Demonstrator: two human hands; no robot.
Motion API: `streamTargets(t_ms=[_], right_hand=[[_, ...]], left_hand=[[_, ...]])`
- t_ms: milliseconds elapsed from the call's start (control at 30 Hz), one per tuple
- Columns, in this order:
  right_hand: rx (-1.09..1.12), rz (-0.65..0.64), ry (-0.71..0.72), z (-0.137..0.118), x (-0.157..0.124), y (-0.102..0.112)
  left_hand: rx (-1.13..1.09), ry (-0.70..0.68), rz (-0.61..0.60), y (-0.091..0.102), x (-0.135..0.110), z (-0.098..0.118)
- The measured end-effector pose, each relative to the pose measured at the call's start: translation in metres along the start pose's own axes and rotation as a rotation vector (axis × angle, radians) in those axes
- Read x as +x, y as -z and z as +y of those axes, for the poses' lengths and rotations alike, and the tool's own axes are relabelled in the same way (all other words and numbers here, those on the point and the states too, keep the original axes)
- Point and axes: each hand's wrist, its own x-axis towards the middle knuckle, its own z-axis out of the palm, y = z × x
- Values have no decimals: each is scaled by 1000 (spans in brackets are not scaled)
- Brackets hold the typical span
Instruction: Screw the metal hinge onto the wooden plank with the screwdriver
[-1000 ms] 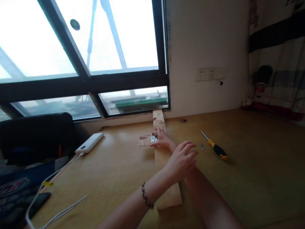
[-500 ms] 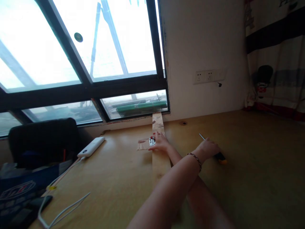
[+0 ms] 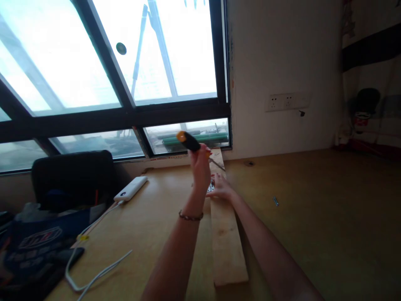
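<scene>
My left hand [image 3: 200, 165], with a braided bracelet at its wrist, grips a screwdriver [image 3: 189, 141] with a black and yellow handle. The handle points up and left, and the metal shaft slants down right over the far part of a long wooden board [image 3: 227, 246]. My right hand [image 3: 222, 187] rests on the board with thumb and fingers around a silver metal hinge [image 3: 211, 187]. Part of the hinge is hidden by my fingers and left forearm. Two small screws [image 3: 275, 201] lie on the table to the right.
A white power bank [image 3: 130, 189] with a white cable [image 3: 106, 269] lies on the table [image 3: 313, 234] at left. Beyond that edge are a black chair [image 3: 75, 173] and a blue bag [image 3: 40, 238]. The window and wall with sockets [image 3: 280, 101] stand behind.
My left hand has lifted the screwdriver from the right side of the table and swung it left, above the board. The screws have come into sight. My right hand stays at the hinge.
</scene>
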Motion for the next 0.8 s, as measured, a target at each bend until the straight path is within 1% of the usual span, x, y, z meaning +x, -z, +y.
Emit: streamTargets(t_ms=[67, 133, 200, 267, 333, 433, 533, 800], right_hand=[[-9, -13, 5, 2, 0, -2], [-22, -21, 17, 3, -1, -3], [-36, -23, 33, 4, -1, -3], [-53, -26, 41, 5, -1, -3], [-65, -31, 44, 5, -1, -2], [-75, -38, 49, 4, -2, -1], [-77, -33, 47, 2, -3, 0], [-57, -39, 15, -2, -4, 2]], left_hand=[[-123, 68, 118, 33, 24, 11], [-168, 129, 177, 59, 38, 14], [-157, 175, 199, 77, 45, 10], [-126, 202, 203, 86, 46, 4], [-106, 212, 202, 90, 46, -3], [-102, 222, 189, 89, 43, -10], [-84, 225, 177, 87, 41, -15], [-40, 226, 193, 87, 38, -24]])
